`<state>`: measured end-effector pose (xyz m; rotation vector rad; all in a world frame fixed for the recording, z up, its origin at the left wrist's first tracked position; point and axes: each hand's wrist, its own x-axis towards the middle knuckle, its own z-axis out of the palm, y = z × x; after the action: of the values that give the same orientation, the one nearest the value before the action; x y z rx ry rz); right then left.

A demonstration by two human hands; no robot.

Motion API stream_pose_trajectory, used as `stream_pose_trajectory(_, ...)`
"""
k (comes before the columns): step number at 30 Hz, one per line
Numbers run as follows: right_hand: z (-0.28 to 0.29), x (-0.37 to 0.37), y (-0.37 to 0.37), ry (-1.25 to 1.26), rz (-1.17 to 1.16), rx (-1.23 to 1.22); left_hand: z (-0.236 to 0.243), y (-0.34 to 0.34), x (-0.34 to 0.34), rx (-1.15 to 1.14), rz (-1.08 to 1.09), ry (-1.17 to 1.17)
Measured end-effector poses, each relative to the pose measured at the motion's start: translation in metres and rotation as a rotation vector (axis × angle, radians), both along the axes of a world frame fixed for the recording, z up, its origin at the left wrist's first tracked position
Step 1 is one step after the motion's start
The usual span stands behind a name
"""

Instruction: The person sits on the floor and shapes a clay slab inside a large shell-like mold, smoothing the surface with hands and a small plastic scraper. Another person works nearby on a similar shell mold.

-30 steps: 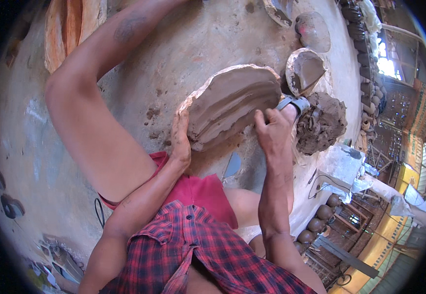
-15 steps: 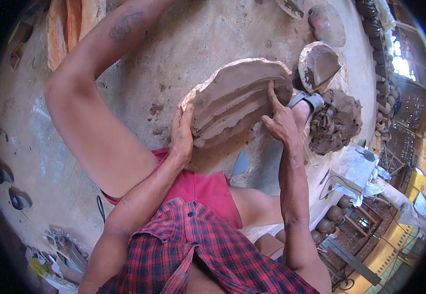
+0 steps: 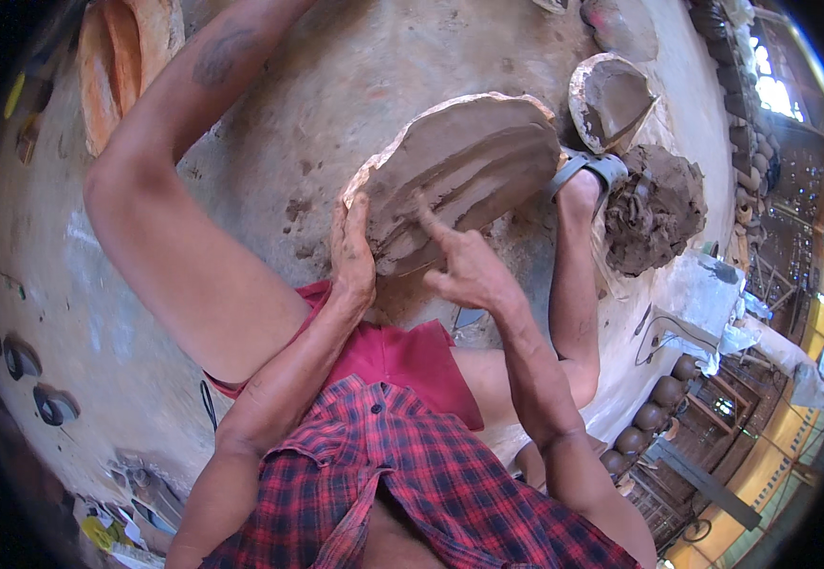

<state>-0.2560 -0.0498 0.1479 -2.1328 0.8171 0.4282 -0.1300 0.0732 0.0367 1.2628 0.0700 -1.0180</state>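
Observation:
A large oval mould (image 3: pixel 473 166) with a pale rough rim is lined with grey clay marked by long ridges. My left hand (image 3: pixel 353 256) grips its left edge, fingers along the outside rim. The index finger of my right hand (image 3: pixel 459 261) is stretched onto the clay inside, the thumb apart and the other fingers curled, holding nothing. A rough lump of clay (image 3: pixel 654 213) lies right of my foot in a grey sandal (image 3: pixel 601 171). A smaller clay-lined mould (image 3: pixel 606 100) sits above it.
An orange-brown mould (image 3: pixel 127 66) lies on the floor (image 3: pixel 241 171) at upper left, and a rounded grey piece (image 3: pixel 620 24) at upper right. Sandals (image 3: pixel 51 403) are at left. Dark round pots (image 3: pixel 668 394) line the right side, near pale plastic sheeting (image 3: pixel 715 337).
My right hand has moved from the right end of the large mould leftward, its index finger now on the clay nearer my left hand. My left hand still holds the edge.

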Motion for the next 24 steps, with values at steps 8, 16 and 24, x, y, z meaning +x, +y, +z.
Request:
stream_pose_trajectory(8,0.028,0.005,0.043,-0.171,-0.106,0.431,0.006,0.005,-0.003,-0.29,0.063,0.234)
stream_pose_trajectory(16,0.052,-0.028,-0.005,-0.259,-0.573,-0.125,0.025,0.006,0.008,-0.245,0.102,0.324)
stream_pose_trajectory(24,0.025,0.0,-0.072,0.315,-0.228,-0.45,-0.005,0.013,-0.02,-0.047,0.061,0.155)
